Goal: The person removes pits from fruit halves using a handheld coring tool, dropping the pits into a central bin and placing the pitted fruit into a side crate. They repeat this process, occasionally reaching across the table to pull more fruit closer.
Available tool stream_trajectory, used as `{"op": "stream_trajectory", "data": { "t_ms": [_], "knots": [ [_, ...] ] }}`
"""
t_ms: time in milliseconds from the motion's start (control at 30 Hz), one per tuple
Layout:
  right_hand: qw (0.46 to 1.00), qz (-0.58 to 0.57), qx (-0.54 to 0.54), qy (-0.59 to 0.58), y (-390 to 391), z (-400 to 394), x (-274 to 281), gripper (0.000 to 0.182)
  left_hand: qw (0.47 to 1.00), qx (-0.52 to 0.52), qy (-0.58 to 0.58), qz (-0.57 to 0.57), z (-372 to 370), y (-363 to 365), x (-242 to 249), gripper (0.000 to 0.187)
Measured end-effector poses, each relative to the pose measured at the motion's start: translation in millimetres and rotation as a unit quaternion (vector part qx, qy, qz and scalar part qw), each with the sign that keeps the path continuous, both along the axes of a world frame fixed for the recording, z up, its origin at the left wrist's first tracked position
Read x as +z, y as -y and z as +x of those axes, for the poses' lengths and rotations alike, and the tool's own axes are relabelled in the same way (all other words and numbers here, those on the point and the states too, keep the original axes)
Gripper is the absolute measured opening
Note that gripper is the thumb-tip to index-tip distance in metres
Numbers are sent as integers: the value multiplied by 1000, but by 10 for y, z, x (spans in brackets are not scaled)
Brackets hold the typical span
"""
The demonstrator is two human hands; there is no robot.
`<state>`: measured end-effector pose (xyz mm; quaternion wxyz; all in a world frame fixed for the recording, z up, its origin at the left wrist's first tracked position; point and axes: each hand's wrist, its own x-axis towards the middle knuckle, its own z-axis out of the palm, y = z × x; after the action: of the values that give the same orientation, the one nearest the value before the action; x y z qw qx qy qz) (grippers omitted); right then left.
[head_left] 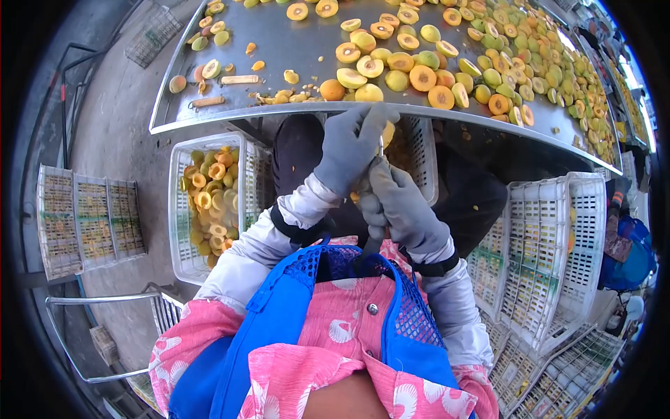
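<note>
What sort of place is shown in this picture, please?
Probably a fruit-processing workshop: a metal table bearing many halved, peach-like fruits, a white plastic crate of pitted halves, and similar crates standing around.

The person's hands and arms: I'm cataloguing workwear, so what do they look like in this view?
The left hand and right hand wear plain grey gloves. Pale, silvery sleeves cover the forearms, each with a dark band. Higher up are pink sleeves with a white print.
</note>
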<state>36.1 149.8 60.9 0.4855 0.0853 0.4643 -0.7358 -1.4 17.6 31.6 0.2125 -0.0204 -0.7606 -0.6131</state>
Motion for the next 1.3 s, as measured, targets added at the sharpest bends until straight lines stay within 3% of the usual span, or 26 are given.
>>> {"op": "stream_trajectory", "data": {
  "t_ms": [33, 67, 233, 333, 400, 533, 633, 733, 833, 867, 933, 967, 1033, 1067, 1133, 1200, 1233, 1267, 1300],
  "knots": [
    [1000, 0, 1, 5, -15, 7, -10, 36, 979, -61, 101, 165, -4, 21, -7, 31],
    [1000, 4, 12, 15, -20, -3, -11, 37, 918, -119, 193, 324, -11, 37, -9, 32],
    [1000, 18, 13, 13, -25, -31, 34, 38, 968, -93, 169, 160, -81, 41, -96, 35],
    [993, -67, 44, 83, -34, -72, -5, 39, 986, -72, 124, 80, -82, 31, 4, 37],
    [999, -7, 2, 47, 30, -21, 42, 40, 920, -138, 261, 259, -94, 10, 118, 42],
    [993, -99, 22, 59, -84, -85, -91, 40, 934, -138, 225, 242, -166, 0, -4, 45],
    [955, -272, 20, 113, -78, -96, -356, 40, 910, -194, 223, 289, -172, 33, -54, 43],
    [974, -209, 0, 85, -39, -103, -434, 40, 867, -135, 320, 356, -164, 6, -143, 43],
    [972, -206, 19, 114, -69, -129, -486, 41, 970, -130, 182, 100, -265, 60, -439, 47],
    [967, -218, 23, 128, -72, -132, -516, 41, 969, -130, 183, 100, -280, 71, -490, 47],
    [949, -276, 2, 152, -41, -143, -623, 40, 926, -188, 209, 251, -310, 54, -360, 39],
    [926, -333, -16, 176, -21, -156, -658, 40, 927, -188, 208, 250, -300, 47, -346, 39],
    [929, -343, -4, 141, 6, -185, -678, 39, 842, -109, 288, 442, -250, 46, -331, 42],
    [931, -349, 5, 110, 22, -161, -696, 39, 842, -105, 293, 441, -225, 110, -426, 42],
    [932, -340, -5, 122, 55, -99, -671, 39, 771, 47, 244, 587, -147, 349, -673, 44],
    [932, -340, -23, 121, 52, -163, -666, 39, 869, 71, 241, 427, 254, 857, -531, 43],
    [954, -275, -35, 116, 19, -200, -704, 39, 905, 130, 221, 339, 436, 1200, -581, 39],
    [971, -209, -47, 111, 1, -228, -740, 39, 950, 222, 178, 130, 626, 1682, -830, 31],
    [980, -138, -81, 119, 11, -265, -761, 39, 912, 293, 210, -194, 857, 2125, -919, 26]
  ]
}}
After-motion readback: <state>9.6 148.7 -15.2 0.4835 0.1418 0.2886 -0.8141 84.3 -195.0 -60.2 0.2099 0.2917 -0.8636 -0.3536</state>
